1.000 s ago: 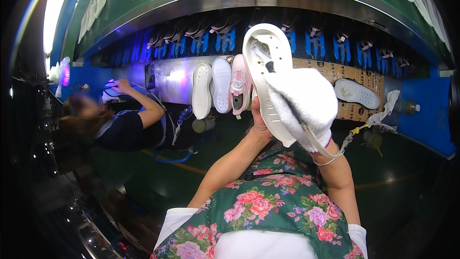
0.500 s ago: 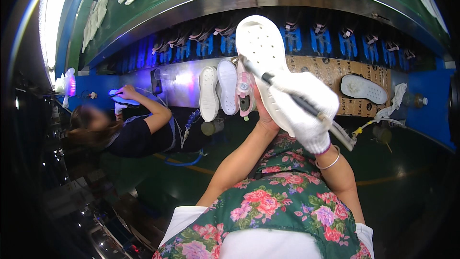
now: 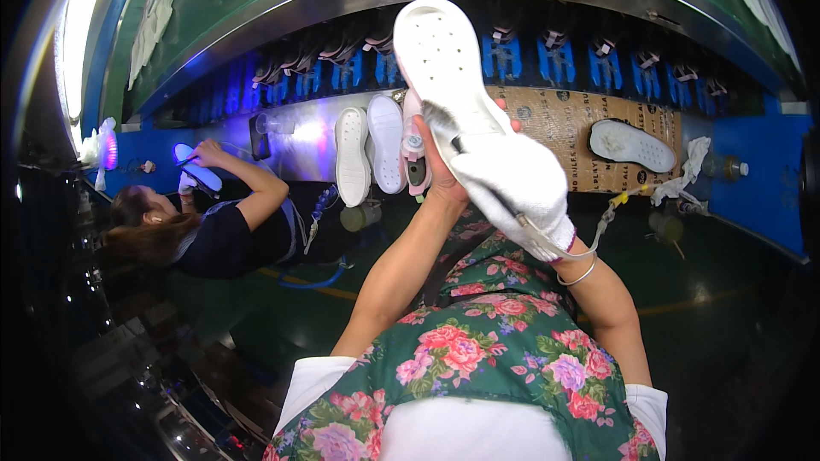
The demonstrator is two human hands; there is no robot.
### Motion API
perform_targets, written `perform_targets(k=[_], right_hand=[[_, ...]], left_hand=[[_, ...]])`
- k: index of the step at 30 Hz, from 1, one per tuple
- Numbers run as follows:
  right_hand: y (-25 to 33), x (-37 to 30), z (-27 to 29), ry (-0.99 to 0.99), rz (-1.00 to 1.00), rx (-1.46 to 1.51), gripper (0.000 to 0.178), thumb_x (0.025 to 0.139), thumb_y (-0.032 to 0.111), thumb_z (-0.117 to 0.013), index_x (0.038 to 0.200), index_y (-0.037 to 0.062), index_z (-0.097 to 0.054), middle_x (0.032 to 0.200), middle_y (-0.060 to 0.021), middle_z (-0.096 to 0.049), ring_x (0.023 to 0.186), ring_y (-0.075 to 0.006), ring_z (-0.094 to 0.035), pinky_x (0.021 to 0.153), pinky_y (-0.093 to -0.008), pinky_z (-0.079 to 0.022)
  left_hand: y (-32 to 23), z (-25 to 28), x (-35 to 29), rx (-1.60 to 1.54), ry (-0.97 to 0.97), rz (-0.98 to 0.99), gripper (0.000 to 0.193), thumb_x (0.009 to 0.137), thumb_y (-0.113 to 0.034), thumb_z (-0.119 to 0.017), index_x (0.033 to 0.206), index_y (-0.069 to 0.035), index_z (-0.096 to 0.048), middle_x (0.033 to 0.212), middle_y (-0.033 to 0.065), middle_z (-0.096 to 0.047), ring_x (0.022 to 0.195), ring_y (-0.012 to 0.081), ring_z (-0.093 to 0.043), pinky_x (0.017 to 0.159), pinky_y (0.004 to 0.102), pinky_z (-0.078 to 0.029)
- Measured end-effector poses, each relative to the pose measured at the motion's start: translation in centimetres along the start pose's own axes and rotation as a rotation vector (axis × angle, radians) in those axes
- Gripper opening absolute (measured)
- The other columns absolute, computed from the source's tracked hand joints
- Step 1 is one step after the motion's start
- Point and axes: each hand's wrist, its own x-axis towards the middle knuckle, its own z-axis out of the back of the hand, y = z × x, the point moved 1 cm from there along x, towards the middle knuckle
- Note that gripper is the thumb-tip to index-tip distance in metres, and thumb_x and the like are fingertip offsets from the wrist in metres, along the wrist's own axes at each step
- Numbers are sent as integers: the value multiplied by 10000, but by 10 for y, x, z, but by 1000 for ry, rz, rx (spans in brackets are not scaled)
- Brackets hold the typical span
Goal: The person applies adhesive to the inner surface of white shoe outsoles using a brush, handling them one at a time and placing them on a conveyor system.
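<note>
My bare left hand (image 3: 443, 175) grips a white shoe sole (image 3: 437, 51) from beneath, its fingertips showing past the far side. The sole is tilted up, with small holes over its inner face. In a white glove, my right hand (image 3: 521, 183) closes round a brush (image 3: 442, 122). Its dark bristles touch the sole's inner edge near the middle. A thin tube (image 3: 604, 220) runs from the brush past my right wrist. Just left of the held sole lie a pink shoe (image 3: 412, 147) and two loose soles, one white (image 3: 352, 158) and one bluish (image 3: 387, 141).
On the cardboard (image 3: 547, 132) at right rests a dark-edged white sole (image 3: 632, 145), beside a crumpled cloth (image 3: 693, 162) and a bottle (image 3: 726, 166). Behind runs a row of blue racks (image 3: 557, 61) carrying shoes. At left a co-worker (image 3: 226, 213) handles a blue-lit sole (image 3: 196, 168).
The held sole has moved up and slightly left. My right hand has turned, bringing the brush onto the sole's left inner edge. The whole view has shifted a little.
</note>
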Motion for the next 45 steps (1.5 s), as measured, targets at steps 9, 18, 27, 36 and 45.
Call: perform_targets(k=[9,18,27,36,45], right_hand=[[-1,-11,0,71,59,34,282,770,35,-784,1044,100,-783,938,-102,-749,871,-288,-731,760,-361,-566],[-5,-23,6,149,49,104,273,764,33,-809,1018,128,-782,938,-80,-748,819,-282,-714,721,-369,-562],[-4,-31,7,217,15,197,261,776,44,-790,1022,128,-773,973,-96,-755,805,-271,-720,709,-353,-571],[-5,-26,15,154,-9,90,287,768,43,-800,1048,94,-766,1006,-104,-763,852,-270,-725,770,-361,-572],[-3,-29,9,73,-318,356,191,794,23,-799,978,74,-786,942,-90,-764,828,-224,-733,754,-316,-578]], left_hand=[[-12,-4,4,-39,47,85,1253,672,-998,-480,1461,-26,-442,1287,256,-594,1063,469,-643,906,602,-549],[-32,-2,2,157,-62,153,1108,735,-818,-669,1511,-84,-378,1298,249,-527,1101,422,-556,912,535,-514],[-47,-22,23,217,162,334,1096,734,-744,-714,1543,-95,-359,1273,225,-501,880,352,-564,703,393,-446],[-55,-24,33,36,114,567,951,797,-616,-683,1517,-47,-433,1380,314,-517,1142,447,-559,901,529,-481],[-60,-27,38,117,206,630,816,894,-523,-611,1515,-25,-436,1347,247,-591,997,404,-631,845,500,-522]])
